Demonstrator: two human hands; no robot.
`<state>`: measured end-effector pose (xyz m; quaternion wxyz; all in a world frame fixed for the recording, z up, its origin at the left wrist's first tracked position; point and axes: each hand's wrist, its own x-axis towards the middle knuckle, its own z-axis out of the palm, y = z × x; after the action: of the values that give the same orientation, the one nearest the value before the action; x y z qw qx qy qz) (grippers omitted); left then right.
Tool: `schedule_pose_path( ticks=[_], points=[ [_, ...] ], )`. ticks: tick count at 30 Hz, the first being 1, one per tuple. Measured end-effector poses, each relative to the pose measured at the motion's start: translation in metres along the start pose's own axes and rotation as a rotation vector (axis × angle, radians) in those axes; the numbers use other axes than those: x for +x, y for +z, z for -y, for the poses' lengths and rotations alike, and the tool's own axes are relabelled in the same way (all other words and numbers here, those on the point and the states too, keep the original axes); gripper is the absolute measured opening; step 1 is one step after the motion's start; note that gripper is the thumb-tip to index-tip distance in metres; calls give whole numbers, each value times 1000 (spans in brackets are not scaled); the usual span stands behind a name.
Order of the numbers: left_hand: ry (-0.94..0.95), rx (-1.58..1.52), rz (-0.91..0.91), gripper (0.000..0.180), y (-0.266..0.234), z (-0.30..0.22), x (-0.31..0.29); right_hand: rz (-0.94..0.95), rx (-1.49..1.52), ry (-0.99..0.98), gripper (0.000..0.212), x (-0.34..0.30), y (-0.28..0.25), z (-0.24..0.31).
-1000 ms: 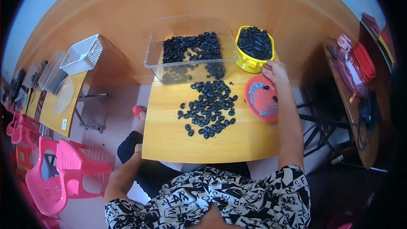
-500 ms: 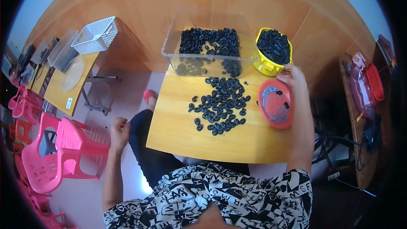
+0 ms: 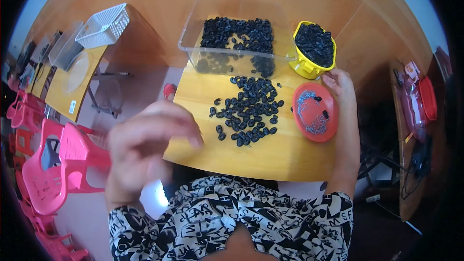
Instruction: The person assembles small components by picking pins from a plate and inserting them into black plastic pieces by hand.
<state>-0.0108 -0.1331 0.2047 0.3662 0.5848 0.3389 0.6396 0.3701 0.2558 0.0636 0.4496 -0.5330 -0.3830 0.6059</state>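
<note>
My left hand is raised in front of the table's left edge, blurred, its fingers and thumb apart with nothing between them. My right hand is beside the lower right side of a yellow tub and the upper rim of a red plate. Its fingers are loosely bent and apart, holding nothing visible; whether they touch the tub is unclear. Small black ring-shaped parts lie spread on the table, and black pieces heap the tub. Thin grey pieces and a couple of black parts lie on the plate.
A clear plastic box of black parts stands at the back of the wooden table. Pink chairs and a side table with a white basket are at left. Another table bears red items at right.
My left hand has risen from beside my leg toward the table, moving right. My right hand has drawn back slightly from the tub's rim. The view has tilted a little.
</note>
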Motion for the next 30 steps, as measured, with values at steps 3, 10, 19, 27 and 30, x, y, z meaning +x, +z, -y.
schedule_pose_path(
  ticks=[3, 10, 19, 27, 30],
  points=[
    [282, -81, 402, 18, 4, -46, 15, 22, -17, 13, 20, 2, 8, 2],
    [363, -441, 599, 19, -2, -63, -2, 43, -27, 25, 17, -4, 20, -11],
    [269, -549, 890, 20, 18, -51, 51, 79, -30, 14, 18, 12, 8, -7],
    [-364, -385, 190, 41, 59, 54, 74, 36, 20, -17, 13, 31, -7, 5],
    [-411, -347, 159, 56, 98, 128, 105, -24, 7, -83, 11, 25, 19, 15]
  ],
)
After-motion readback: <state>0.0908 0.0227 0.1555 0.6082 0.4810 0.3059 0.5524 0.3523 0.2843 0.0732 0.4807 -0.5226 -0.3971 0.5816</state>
